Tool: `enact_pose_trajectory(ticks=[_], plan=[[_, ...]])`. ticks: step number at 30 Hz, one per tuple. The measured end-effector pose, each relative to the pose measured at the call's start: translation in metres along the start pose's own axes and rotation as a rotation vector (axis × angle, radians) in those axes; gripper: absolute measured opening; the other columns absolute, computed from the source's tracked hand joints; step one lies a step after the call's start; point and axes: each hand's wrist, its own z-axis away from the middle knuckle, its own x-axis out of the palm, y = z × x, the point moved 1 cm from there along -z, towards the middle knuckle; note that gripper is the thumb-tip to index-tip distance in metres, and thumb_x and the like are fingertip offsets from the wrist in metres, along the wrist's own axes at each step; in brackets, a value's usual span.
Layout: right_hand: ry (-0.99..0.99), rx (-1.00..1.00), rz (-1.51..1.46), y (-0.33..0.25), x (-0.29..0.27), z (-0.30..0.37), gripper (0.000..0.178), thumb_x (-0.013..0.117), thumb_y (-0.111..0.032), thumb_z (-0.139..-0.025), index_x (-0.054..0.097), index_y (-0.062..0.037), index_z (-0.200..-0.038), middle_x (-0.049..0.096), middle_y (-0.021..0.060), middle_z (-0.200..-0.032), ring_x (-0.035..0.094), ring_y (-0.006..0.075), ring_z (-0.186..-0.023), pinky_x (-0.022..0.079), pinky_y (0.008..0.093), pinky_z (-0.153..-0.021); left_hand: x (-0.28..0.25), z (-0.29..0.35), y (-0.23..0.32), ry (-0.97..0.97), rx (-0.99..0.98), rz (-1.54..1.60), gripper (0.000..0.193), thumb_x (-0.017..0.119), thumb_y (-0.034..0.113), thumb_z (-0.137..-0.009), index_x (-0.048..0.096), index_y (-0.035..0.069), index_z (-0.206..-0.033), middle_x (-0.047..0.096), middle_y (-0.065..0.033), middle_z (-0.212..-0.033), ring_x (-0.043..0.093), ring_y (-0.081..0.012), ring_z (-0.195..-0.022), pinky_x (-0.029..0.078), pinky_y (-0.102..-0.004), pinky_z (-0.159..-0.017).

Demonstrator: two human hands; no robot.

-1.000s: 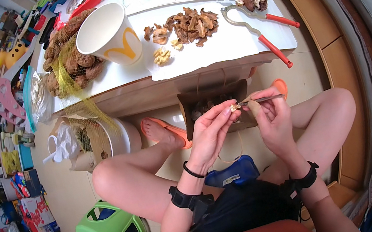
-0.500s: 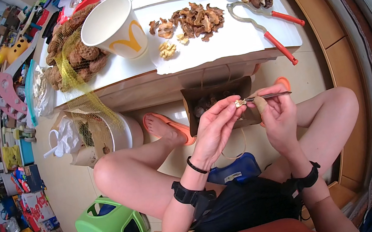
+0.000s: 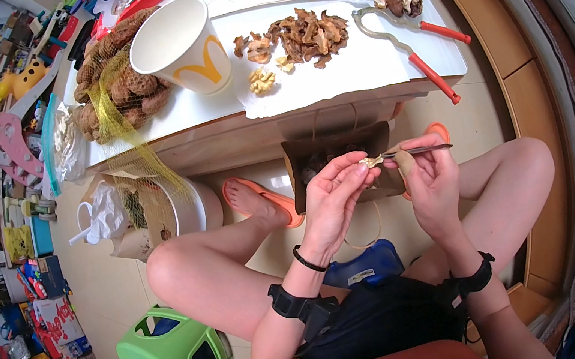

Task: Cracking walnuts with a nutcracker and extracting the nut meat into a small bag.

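My left hand pinches a small pale piece of walnut kernel between thumb and fingertips, above an open cardboard box. In my right hand is a slim dark metal tool that looks like tweezers, its tip touching or almost touching the kernel. A beige bandage or finger cover wraps one finger of that hand. On the white table, a pile of brown walnut pieces lies on white paper, with a lighter walnut half beside it.
A white paper cup stands beside a net bag of whole walnuts. Red-handled nutcrackers lie at the table's right. Below are the cardboard box, a waste bin and a green stool.
Both hands stay almost where they were, with the kernel piece and tweezers still held. The kernel looks slightly turned, and the whole view has shifted a little.
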Motion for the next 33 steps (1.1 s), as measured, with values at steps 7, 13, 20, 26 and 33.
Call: enact_pose_trajectory(ticks=[7,13,20,26,33], plan=[[0.028,0.011,-0.027,0.004,-0.002,-0.001,0.014,0.042,0.006,-0.082,0.040,0.0035,-0.096,0.050,0.0103,-0.089,0.056,0.0145,-0.086,0.045,0.0220,-0.075,0.003,0.000,-0.001,0.040,0.048,-0.106,0.022,0.052,0.003,-0.082,0.051,-0.003,-0.103,0.059,-0.0104,-0.093,0.058,-0.0133,-0.085,0.046,-0.0215,-0.077],[0.024,0.026,0.002,0.010,-0.005,-0.003,0.014,0.040,0.007,-0.082,0.039,0.0034,-0.096,0.050,0.0114,-0.088,0.057,0.0152,-0.084,0.045,0.0237,-0.076,0.003,0.001,-0.003,0.078,0.178,-0.269,0.021,0.051,0.001,-0.082,0.052,-0.003,-0.102,0.060,-0.0110,-0.093,0.058,-0.0135,-0.085,0.045,-0.0230,-0.078],[0.014,0.051,-0.078,0.008,-0.006,-0.005,0.015,0.038,0.007,-0.081,0.039,0.0033,-0.096,0.051,0.0123,-0.088,0.057,0.0166,-0.083,0.046,0.0245,-0.076,0.006,0.000,-0.003,0.088,0.113,-0.176,0.023,0.050,0.003,-0.083,0.052,-0.004,-0.105,0.059,-0.0128,-0.096,0.058,-0.0150,-0.087,0.046,-0.0229,-0.079],[0.010,0.051,-0.091,0.006,-0.003,-0.004,0.012,0.042,0.005,-0.082,0.040,0.0035,-0.094,0.052,0.0125,-0.087,0.058,0.0161,-0.082,0.047,0.0235,-0.074,0.009,0.001,0.001,0.086,0.032,-0.086,0.023,0.049,0.004,-0.084,0.052,-0.005,-0.105,0.059,-0.0125,-0.095,0.058,-0.0149,-0.086,0.046,-0.0227,-0.078],[0.008,0.064,-0.023,0.006,-0.009,-0.006,0.012,0.047,0.005,-0.080,0.044,0.0030,-0.091,0.053,0.0088,-0.085,0.056,0.0115,-0.080,0.045,0.0214,-0.071,0.002,0.001,-0.001,0.088,0.023,-0.142,0.020,0.052,0.005,-0.082,0.054,-0.003,-0.100,0.060,-0.0106,-0.090,0.059,-0.0143,-0.082,0.047,-0.0221,-0.075]])
